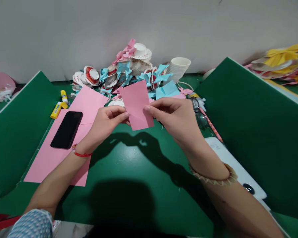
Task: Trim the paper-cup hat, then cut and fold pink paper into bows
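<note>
A small pink sheet of paper (137, 102) is held up above the green table, tilted slightly. My left hand (106, 122) pinches its lower left edge between thumb and fingers. My right hand (176, 119) grips its right edge, the thumb lying on the front face. A faint crease or shading runs across the lower part of the sheet. Behind the paper lies a pile of paper-cup hats with bows (124, 71) in pink, blue, red and white. Left of my left hand, larger pink paper sheets (89, 102) lie on the table, partly under a black phone (67, 130).
Yellow glue sticks (56, 110) lie at the left. Stacked white paper cups (179, 67) lean at the back near folded blue paper (167, 90). Glasses (201, 119), a pink patterned strip (212, 127) and a white tablet (234, 165) sit at the right. Green partitions (258, 132) flank both sides.
</note>
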Motion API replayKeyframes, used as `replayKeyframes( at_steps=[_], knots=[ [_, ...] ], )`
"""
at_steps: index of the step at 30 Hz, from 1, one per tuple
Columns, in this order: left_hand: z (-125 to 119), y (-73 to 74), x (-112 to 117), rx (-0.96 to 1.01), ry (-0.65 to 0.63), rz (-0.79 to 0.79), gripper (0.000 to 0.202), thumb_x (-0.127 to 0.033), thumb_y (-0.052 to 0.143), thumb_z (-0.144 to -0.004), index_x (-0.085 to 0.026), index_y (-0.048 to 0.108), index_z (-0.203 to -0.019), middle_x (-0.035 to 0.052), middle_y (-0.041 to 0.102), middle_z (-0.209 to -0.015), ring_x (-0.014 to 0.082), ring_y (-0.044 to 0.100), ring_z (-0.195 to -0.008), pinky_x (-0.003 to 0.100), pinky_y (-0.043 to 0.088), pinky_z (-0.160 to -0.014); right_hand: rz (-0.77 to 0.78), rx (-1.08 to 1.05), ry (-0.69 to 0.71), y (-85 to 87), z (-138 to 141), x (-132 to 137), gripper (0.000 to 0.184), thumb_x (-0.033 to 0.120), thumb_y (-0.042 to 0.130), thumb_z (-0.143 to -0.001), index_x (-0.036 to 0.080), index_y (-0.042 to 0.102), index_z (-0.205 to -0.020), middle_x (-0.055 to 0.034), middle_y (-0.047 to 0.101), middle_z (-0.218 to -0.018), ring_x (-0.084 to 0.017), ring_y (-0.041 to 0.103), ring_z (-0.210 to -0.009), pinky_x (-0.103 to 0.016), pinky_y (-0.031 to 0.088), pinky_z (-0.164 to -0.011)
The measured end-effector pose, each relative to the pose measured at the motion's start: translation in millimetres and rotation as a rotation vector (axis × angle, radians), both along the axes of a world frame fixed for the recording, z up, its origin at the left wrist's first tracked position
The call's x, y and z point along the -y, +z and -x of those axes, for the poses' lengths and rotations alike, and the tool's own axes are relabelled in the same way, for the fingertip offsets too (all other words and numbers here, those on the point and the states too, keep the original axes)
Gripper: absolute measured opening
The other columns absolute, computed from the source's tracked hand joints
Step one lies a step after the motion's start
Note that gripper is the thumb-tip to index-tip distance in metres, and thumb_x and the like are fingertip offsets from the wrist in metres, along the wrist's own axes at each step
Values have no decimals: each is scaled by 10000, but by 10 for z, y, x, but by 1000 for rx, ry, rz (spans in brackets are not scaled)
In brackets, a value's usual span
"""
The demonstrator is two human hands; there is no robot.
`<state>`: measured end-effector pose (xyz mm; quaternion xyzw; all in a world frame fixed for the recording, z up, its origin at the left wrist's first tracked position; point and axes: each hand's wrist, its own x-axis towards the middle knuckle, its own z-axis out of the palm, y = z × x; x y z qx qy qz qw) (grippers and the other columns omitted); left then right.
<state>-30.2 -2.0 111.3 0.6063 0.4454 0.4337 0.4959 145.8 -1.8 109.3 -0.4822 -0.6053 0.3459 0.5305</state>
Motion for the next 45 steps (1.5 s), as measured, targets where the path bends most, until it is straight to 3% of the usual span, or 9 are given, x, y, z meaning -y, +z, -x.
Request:
replayKeyframes(
  at_steps=[6, 12, 16, 21, 27, 31, 34, 39, 45],
  knots=[
    [-14, -34, -18, 21, 44, 14, 161, -265, 686, -716, -136, 622, -644, -7, 608, -604, 106, 611, -585, 234, 520, -646, 42, -25, 6, 11, 10, 10, 100, 191, 684, -670, 204, 660, -574, 3, 644, -584, -118, 542, -532, -264, 430, -485],
    [-89, -29, 28, 78, 29, 59, 252, -319, 697, -698, -141, 626, -861, 34, 660, -884, 145, 628, -797, 249, 525, -699, -51, 74, -17, 1, 78, 77, 196, 245, 697, -680, 177, 585, -533, 14, 594, -534, -95, 491, -486, -243, 387, -468],
    [-128, -25, 67, 145, -44, 200, 259, -390, 657, -731, -143, 580, -721, -13, 603, -688, 100, 585, -670, 217, 502, -629, -81, 149, 74, -34, 140, 131, 318, 286, 729, -666, 168, 494, -487, 33, 533, -476, -73, 435, -450, -229, 345, -450],
    [-126, -14, 54, 218, 28, 327, 202, -190, 636, -694, -161, 494, -553, -53, 477, -481, 83, 513, -513, 211, 446, -528, -48, 72, 181, -12, 148, 114, 465, 440, 756, -623, 173, 410, -463, 58, 442, -450, -53, 351, -441, -214, 285, -413],
    [-29, 52, -4, 269, 72, 270, 78, -200, 658, -681, -143, 626, -722, 20, 661, -671, 184, 649, -760, 290, 518, -690, -35, 59, 108, -23, 20, 13, 323, 347, 690, -724, 190, 445, -583, 56, 450, -509, -65, 399, -453, -218, 326, -421],
    [30, 64, -30, 251, 56, 255, 159, -209, 706, -639, -128, 642, -760, 30, 683, -707, 199, 664, -784, 300, 527, -705, -210, 252, 3, -85, -71, -35, 135, 207, 625, -769, 215, 516, -848, 35, 544, -597, -113, 494, -505, -251, 395, -464],
    [42, 42, -50, 229, 128, 247, 71, -156, 662, -641, -128, 627, -696, 5, 652, -628, 164, 652, -694, 270, 514, -665, -469, 520, -56, -33, -108, -9, 228, 144, 501, -834, 243, 525, -1038, -53, 632, -865, -190, 585, -733, -341, 453, -615],
    [12, 45, -71, 233, 116, 255, 70, -131, 649, -626, -137, 619, -688, -8, 631, -614, 141, 622, -656, 252, 492, -648, -617, 959, 249, 132, -91, 144, 404, 40, 447, -807, 248, 528, -1144, -82, 590, -1176, -254, 517, -1113, -447, 394, -895],
    [-19, 122, -29, 256, 112, 315, 177, -71, 600, -636, -155, 515, -506, -43, 499, -514, 74, 502, -531, 192, 454, -553, -630, 968, 258, 117, -20, 210, 211, 119, 448, -876, 193, 642, -914, -74, 692, -935, -196, 618, -848, -387, 443, -832]
  ],
)
